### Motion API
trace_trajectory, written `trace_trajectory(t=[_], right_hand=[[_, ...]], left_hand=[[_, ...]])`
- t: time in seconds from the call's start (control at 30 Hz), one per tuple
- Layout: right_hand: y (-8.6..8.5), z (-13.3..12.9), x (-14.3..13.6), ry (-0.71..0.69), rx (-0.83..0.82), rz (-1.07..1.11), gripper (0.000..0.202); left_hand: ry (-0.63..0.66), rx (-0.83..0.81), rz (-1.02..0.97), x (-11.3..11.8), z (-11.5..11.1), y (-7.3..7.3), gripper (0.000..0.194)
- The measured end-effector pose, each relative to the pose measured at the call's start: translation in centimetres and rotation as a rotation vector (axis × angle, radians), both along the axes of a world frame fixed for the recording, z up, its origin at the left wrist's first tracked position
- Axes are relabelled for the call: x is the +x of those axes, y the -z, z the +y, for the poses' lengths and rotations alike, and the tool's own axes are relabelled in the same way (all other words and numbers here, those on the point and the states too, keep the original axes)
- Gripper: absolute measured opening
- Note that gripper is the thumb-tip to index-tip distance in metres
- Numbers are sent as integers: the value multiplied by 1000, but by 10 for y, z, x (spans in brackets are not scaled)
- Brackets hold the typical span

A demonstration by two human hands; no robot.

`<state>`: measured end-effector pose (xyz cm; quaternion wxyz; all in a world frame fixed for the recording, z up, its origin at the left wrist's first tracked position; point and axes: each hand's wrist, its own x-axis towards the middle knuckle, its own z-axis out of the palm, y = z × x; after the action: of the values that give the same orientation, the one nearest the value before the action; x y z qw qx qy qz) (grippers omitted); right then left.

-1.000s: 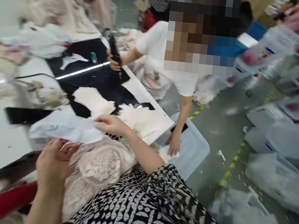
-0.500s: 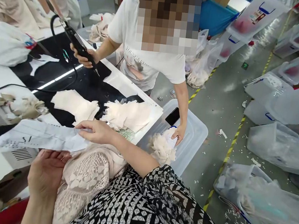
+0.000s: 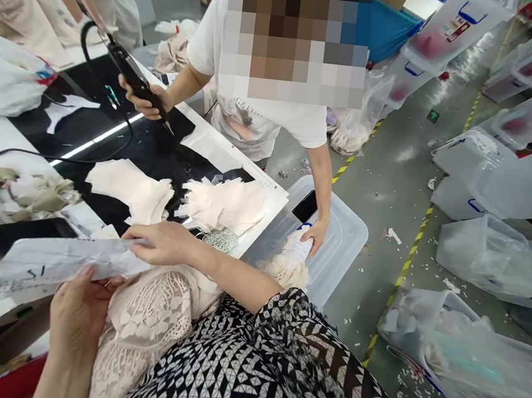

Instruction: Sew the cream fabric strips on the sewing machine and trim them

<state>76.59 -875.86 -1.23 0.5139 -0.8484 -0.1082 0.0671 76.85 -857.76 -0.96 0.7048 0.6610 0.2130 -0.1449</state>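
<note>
A long white paper sheet with handwritten marks and a printed edge stretches between my two hands. My right hand pinches its right end between thumb and fingers. Below it, my left hand grips the lower edge, thumb on top and fingers partly hidden underneath. Cream lace fabric lies on my lap, close beside my left hand. Just beyond my right hand, pale cut fabric pieces and another fabric stack rest on the table, beside a tangle of greenish string or bands.
Across the table, a co-worker holds a corded, pointed black tool and a bundle of ruffled fabric pieces over a translucent bin lid. A phone lies there. Plastic bins line the floor at right.
The paper has dropped and tilted, uncovering more of a dark surface behind it. My left hand has risen to it, its thumb now over the edge. The co-worker's fabric bundle has turned slightly.
</note>
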Motion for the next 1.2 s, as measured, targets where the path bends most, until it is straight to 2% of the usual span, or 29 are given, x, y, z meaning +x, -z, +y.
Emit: trace_trajectory(t=[0.1, 0.3, 0.43, 0.53, 0.63, 0.8, 1.03, 1.2], right_hand=[[0, 1, 0, -17, -62, -7, 21], [5, 4, 2, -3, -126, -8, 24], [9, 6, 1, 5, -135, -39, 24], [10, 11, -1, 67, -136, -55, 25], [13, 13, -2, 111, -103, -48, 25], [14, 16, -3, 62, 9, -50, 23], [15, 21, -3, 20, 97, 22, 30], [16, 22, -3, 35, 90, 42, 32]], left_hand=[[-3, -4, -40, 1, 4, 3, 33], [-11, -7, -59, 3, 8, 7, 49], [0, -32, -38, 5, 11, 8, 39], [18, -49, 30, 4, 15, 7, 38], [27, -82, 62, 3, 16, 5, 40], [-61, -142, -17, 2, 21, 3, 47], [13, -205, -33, 1, 34, 12, 52], [39, -224, -54, 0, 36, 10, 50]])
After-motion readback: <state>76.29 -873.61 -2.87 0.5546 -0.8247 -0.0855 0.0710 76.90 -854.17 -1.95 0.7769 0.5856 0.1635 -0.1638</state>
